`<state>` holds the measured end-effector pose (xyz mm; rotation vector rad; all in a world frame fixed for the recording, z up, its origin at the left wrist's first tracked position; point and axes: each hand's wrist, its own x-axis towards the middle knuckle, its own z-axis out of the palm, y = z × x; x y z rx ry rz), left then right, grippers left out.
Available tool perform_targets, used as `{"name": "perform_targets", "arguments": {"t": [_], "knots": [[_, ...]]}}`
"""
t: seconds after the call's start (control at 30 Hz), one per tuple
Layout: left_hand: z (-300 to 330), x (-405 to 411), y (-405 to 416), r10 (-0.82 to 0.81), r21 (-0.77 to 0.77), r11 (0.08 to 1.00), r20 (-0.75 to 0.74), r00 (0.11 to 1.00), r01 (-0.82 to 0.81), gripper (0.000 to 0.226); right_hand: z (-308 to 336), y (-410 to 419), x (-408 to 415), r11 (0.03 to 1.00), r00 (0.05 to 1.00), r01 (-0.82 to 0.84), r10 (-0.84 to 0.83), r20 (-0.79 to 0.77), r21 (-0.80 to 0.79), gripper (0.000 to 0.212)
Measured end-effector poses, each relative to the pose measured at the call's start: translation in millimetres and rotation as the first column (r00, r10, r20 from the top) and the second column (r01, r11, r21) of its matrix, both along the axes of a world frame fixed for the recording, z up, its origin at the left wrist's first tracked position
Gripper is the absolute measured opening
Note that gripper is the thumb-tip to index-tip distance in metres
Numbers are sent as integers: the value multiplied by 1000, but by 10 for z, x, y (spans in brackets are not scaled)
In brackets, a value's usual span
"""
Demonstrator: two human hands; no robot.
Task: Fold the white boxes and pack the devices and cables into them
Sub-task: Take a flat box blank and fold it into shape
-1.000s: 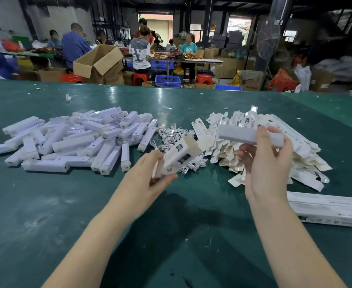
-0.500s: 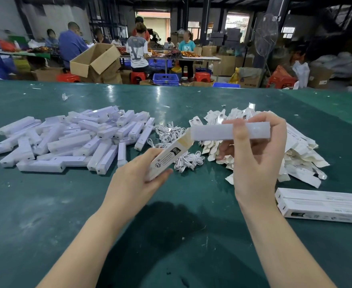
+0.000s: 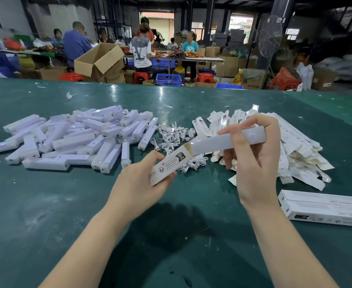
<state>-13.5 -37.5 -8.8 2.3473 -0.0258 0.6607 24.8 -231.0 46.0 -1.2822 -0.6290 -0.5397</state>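
The long white plastic device point(image 3: 229, 140) is pinched by the right hand point(image 3: 254, 163); it should be slid straight into the folded white cardboard box point(image 3: 169, 165), gripped by the left hand point(image 3: 137, 188).

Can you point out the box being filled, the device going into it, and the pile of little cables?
white box point(image 3: 166, 166): head view, printed side panel.
device point(image 3: 229, 140): head view, middle of its long face.
pile of cables point(image 3: 174, 135): head view, centre of the heap.
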Motion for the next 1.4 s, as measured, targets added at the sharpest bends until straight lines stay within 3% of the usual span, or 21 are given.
{"name": "perform_targets", "arguments": {"t": [0.47, 0.63, 0.73, 0.87, 0.97, 1.13, 1.23, 1.4], "knots": [[-7, -23, -17, -104, 21, 994, -57, 993, 105, 19, -7, -71, 85, 998, 1000, 8, -8, 5, -64, 19], [8, -40, -47, -150, 27, 988, -23, 988, 151, 23, -95, 12, 85, 950, 998, 56, -50, 28, -308, 12], [3, -32, -57, -144, -22, 989, -17, 989, 143, 29, -166, 132, 36, 864, 993, 106, -71, 90, -492, 28], [-14, -17, -40, -124, -65, 990, -18, 992, 123, 30, -178, 144, -9, 906, 992, 121, -98, 77, -405, 25], [-17, -18, -31, -109, -87, 990, 2, 994, 109, 29, -189, 144, 6, 885, 993, 118, -94, 75, -451, 34], [-9, 30, 24, 145, -243, 961, 42, 989, -130, 15, -290, 109, 208, 893, 974, 224, -216, 65, -391, 23], [11, 51, 56, 256, -265, 934, 33, 966, -238, 23, -449, 104, 349, 744, 964, 201, -264, -4, -638, 29], [39, 49, 78, 321, -178, 933, 23, 947, -312, 21, -692, 228, 568, 286, 971, 107, -236, 38, -952, 58]]}}
